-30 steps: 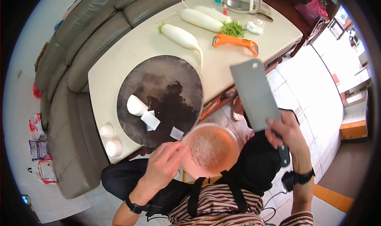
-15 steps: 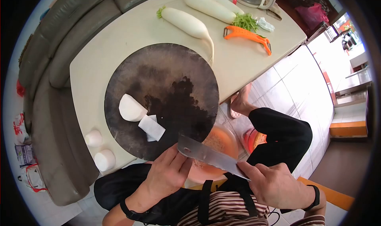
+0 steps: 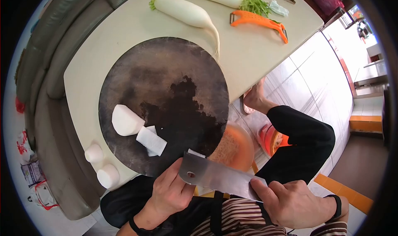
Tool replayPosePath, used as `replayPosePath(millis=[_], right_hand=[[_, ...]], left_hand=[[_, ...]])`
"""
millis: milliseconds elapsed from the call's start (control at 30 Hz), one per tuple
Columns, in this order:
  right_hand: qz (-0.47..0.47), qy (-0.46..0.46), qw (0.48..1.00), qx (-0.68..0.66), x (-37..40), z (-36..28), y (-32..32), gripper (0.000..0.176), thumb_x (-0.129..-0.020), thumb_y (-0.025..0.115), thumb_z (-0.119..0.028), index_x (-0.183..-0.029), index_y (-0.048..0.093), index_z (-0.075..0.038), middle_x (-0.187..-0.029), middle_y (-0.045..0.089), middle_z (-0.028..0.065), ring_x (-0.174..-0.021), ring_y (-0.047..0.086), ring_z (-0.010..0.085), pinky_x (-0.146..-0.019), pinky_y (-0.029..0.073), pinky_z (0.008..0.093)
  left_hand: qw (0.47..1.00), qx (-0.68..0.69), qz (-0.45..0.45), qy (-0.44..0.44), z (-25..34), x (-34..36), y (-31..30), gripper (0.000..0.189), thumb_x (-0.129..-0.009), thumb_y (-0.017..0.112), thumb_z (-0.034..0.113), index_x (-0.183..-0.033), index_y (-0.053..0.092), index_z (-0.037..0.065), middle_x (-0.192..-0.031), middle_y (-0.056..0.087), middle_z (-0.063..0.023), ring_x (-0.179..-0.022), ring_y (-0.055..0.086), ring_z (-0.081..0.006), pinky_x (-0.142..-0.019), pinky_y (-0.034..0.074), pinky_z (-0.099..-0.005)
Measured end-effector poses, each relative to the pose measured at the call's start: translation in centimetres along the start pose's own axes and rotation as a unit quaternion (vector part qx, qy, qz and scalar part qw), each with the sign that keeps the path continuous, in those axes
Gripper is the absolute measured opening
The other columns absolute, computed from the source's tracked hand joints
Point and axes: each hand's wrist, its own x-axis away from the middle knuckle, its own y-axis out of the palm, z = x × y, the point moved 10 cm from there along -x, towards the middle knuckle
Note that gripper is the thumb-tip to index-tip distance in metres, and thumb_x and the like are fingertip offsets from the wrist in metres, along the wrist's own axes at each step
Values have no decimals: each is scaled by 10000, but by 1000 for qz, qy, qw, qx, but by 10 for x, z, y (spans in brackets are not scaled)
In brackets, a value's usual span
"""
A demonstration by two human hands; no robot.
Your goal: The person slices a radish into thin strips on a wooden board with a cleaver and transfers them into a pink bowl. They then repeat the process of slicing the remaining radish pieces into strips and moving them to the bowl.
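My right hand (image 3: 294, 203) grips the handle of a steel cleaver (image 3: 215, 179), held flat and low in front of my body. My left hand (image 3: 168, 192) pinches the blade's far end, beside its hanging hole. A small white radish piece (image 3: 195, 154) sits at the blade's upper edge. Just beyond lies the round dark cutting board (image 3: 166, 82), with a radish chunk (image 3: 124, 121) and cut slices (image 3: 151, 140) on its near left. An orange bowl (image 3: 234, 147) of shredded radish sits below the table edge, right of the board.
Whole white radishes (image 3: 184, 11) lie at the far side of the cream table (image 3: 253, 58), with greens (image 3: 253, 4) and an orange peeler (image 3: 259, 21). Two radish stubs (image 3: 107, 176) stand at the near left corner. A grey sofa (image 3: 45, 70) runs along the left.
The cleaver came down from upright at the right to flat across my front. My left hand left the bowl's rim and took hold of the blade's end.
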Motion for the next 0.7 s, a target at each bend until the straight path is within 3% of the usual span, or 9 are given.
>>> replayPosePath(millis=[367, 433, 467, 567, 700], right_hand=[[-37, 0, 999, 15, -6, 1, 6, 427, -808, 634, -19, -1193, 562, 149, -604, 505, 72, -442, 537, 149, -375, 434, 285], [17, 15, 999, 39, -8, -1, 3, 319, -778, 574, -72, -1051, 581, 92, -730, 583, 148, -531, 592, 251, -462, 456, 340], [17, 16, 999, 40, -12, -1, 4, 319, -778, 574, -72, -1051, 581, 92, -730, 583, 148, -531, 592, 251, -462, 456, 340], [19, 1, 999, 43, -28, -8, 7, 435, -824, 538, -41, -1217, 464, 130, -754, 552, 157, -510, 565, 234, -445, 438, 316], [15, -8, 999, 33, -36, -8, 2, 400, -812, 627, -21, -1178, 561, 126, -612, 515, 72, -455, 552, 156, -391, 451, 287]], left_hand=[[1000, -4, -4, 2, 0, 1, 1, 203, -558, 655, 65, -744, 678, -11, -963, 660, -133, -975, 643, -332, -735, 585, -352], [1000, -5, -13, -4, -1, 4, 2, 197, -567, 659, 70, -747, 681, -6, -962, 661, -129, -969, 640, -326, -738, 582, -353], [1000, -6, -22, -10, -1, 6, 3, 192, -576, 663, 76, -751, 684, -1, -961, 661, -125, -963, 638, -321, -741, 580, -354], [999, -17, -30, -6, 1, 12, 4, 177, -609, 674, 78, -768, 694, 4, -958, 663, -124, -939, 636, -312, -740, 576, -362], [999, -5, -42, -16, -2, 8, 5, 158, -641, 685, 65, -782, 698, -6, -946, 656, -127, -920, 632, -301, -729, 573, -357]])
